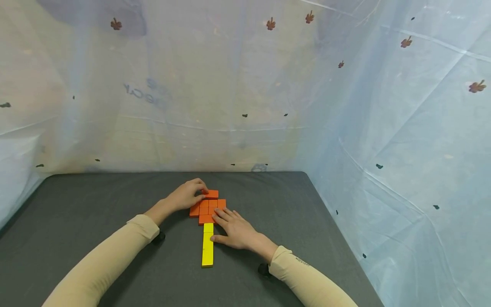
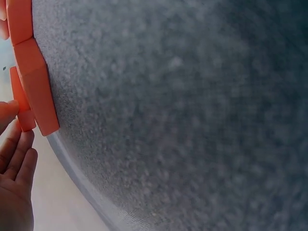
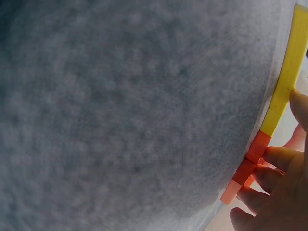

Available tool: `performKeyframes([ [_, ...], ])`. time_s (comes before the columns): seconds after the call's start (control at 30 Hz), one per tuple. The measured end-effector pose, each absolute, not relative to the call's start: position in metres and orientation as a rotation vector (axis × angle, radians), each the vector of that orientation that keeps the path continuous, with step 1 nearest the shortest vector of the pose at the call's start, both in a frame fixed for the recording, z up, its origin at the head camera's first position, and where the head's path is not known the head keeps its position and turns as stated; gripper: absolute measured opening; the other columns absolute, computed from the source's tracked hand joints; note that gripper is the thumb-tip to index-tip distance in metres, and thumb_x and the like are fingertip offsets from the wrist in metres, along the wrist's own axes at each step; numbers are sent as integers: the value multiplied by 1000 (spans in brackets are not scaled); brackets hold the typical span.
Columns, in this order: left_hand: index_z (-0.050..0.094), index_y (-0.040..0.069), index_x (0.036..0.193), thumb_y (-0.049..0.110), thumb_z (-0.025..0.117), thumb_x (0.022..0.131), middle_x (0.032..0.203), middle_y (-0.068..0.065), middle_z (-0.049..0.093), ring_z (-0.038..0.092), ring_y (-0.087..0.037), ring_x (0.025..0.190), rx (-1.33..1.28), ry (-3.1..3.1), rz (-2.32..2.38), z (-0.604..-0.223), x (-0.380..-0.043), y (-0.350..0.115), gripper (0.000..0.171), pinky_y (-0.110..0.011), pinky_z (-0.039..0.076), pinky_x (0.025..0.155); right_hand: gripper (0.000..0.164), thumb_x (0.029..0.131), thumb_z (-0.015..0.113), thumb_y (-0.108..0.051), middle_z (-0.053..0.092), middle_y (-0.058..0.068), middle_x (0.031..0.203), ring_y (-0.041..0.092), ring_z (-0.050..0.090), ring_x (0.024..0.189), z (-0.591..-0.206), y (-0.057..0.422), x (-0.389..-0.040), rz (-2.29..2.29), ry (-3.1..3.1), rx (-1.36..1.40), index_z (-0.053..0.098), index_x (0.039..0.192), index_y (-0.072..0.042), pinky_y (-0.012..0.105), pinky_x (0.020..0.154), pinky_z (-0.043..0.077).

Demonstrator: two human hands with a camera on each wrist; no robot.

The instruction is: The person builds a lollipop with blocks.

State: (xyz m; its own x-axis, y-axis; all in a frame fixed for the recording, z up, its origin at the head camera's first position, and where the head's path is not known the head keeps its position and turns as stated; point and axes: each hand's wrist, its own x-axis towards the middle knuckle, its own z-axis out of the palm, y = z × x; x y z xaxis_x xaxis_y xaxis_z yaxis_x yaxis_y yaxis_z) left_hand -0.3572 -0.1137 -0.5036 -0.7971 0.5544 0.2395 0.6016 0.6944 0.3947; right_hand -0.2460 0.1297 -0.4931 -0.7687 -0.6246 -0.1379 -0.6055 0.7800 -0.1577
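Note:
Orange blocks (image 1: pixel 204 210) lie fitted together flat on the grey table, with a yellow strip (image 1: pixel 207 251) of two pieces running from them toward me. At the far end of the cluster, my left hand (image 1: pixel 185 195) pinches an orange block (image 1: pixel 212 195) by its left end. The left wrist view shows thumb and fingertips at the end of this block (image 2: pixel 27 119), beside a larger orange block (image 2: pixel 41 96). My right hand (image 1: pixel 239 232) lies spread, fingertips on the cluster's right side. Its thumb touches the yellow strip (image 3: pixel 286 72) in the right wrist view.
The dark grey table (image 1: pixel 268 192) has its far edge just beyond the blocks. Pale plastic sheeting (image 1: pixel 215 85) with leaf-like marks hangs behind the table and along its right side.

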Motion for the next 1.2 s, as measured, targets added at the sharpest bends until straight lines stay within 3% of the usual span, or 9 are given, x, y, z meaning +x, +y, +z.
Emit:
performKeyframes([
  [0.9, 77, 9, 115, 10, 72, 99, 122, -11, 65, 66, -30, 110, -1005, -2890, -703, -504, -359, -117, 17, -49, 57, 96, 76, 104, 52, -59, 22, 0, 172, 27, 21, 159, -493, 131, -246, -160, 2799, -986, 33, 165, -18, 47, 128, 21],
  [1.2, 76, 11, 115, 11, 70, 100, 125, -11, 65, 65, -31, 113, -976, -2925, -712, -504, -358, -117, 16, -50, 56, 98, 75, 104, 53, -61, 23, -2, 172, 26, 21, 159, -493, 130, -247, -112, 2816, -978, 34, 164, -19, 52, 127, 21],
])
